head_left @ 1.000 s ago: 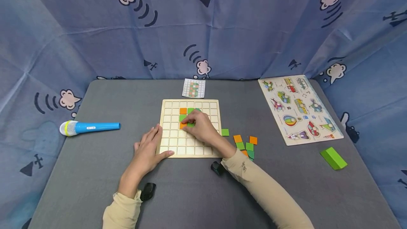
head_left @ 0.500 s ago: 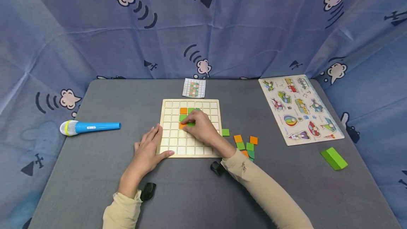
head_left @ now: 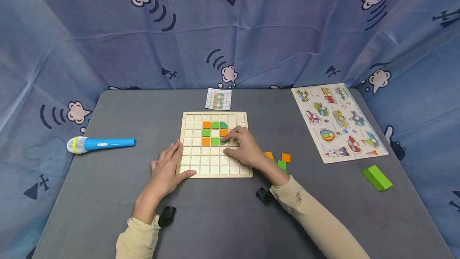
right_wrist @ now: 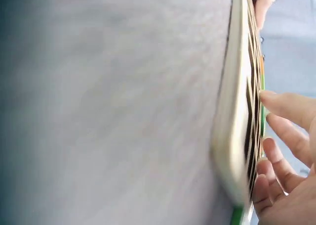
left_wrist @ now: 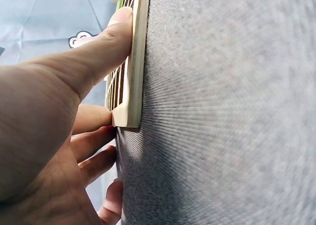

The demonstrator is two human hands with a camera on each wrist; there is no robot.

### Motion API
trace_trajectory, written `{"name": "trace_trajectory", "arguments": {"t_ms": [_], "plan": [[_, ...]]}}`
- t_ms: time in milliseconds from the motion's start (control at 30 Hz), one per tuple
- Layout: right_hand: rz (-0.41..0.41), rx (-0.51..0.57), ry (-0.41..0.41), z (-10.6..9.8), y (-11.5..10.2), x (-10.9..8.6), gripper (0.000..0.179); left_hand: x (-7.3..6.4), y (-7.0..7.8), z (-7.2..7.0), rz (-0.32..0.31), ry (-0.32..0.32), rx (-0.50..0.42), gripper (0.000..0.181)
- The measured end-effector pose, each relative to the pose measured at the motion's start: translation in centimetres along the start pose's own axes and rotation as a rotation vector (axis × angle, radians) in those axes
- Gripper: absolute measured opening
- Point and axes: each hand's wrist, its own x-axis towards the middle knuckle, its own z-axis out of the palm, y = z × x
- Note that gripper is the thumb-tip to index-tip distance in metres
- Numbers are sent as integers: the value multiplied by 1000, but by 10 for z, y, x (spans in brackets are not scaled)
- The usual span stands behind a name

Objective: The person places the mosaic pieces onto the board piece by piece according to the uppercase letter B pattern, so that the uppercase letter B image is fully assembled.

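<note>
A pale wooden grid board (head_left: pixel 194 163) lies flat on the table, with orange and green tiles in its upper middle cells. My left hand (head_left: pixel 167 171) rests at the board's lower left corner, fingers along the left edge and thumb on the front rim. Over the board's right half, my right hand (head_left: pixel 246 147) touches a dark green round-edged tile (head_left: pixel 223 143) with a fingertip; its thumb stands apart. Around one bare cell sit an orange tile (head_left: pixel 205 141), a green tile (head_left: pixel 215 141) and several others. The right wrist view shows the right hand's fingers (right_wrist: pixel 284 128) spread at the board.
A small pattern card (head_left: pixel 218 99) lies behind the board. Loose tiles (head_left: pixel 286 158) lie to the right, partly hidden by the right arm. Farther right are a picture puzzle board (head_left: pixel 336 123) and a green block (head_left: pixel 377 178). A blue toy microphone (head_left: pixel 108 143) lies left.
My right hand has shifted right, from the left orange tile to the dark green tile, uncovering the middle tiles and hiding some loose ones. The left hand has stayed in place.
</note>
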Motion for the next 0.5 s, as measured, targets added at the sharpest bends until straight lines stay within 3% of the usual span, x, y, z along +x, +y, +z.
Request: {"name": "trace_trajectory", "arguments": {"t_ms": [167,367,500], "plan": [[63,17,14,-16,15,-14,32,0,0,0,10,14,7,97],[166,25,-69,-38,25,-29,46,1,-1,1,8,6,14,100],[182,22,-120,-46,32,-36,59,1,0,0,5,1,10,100]]}}
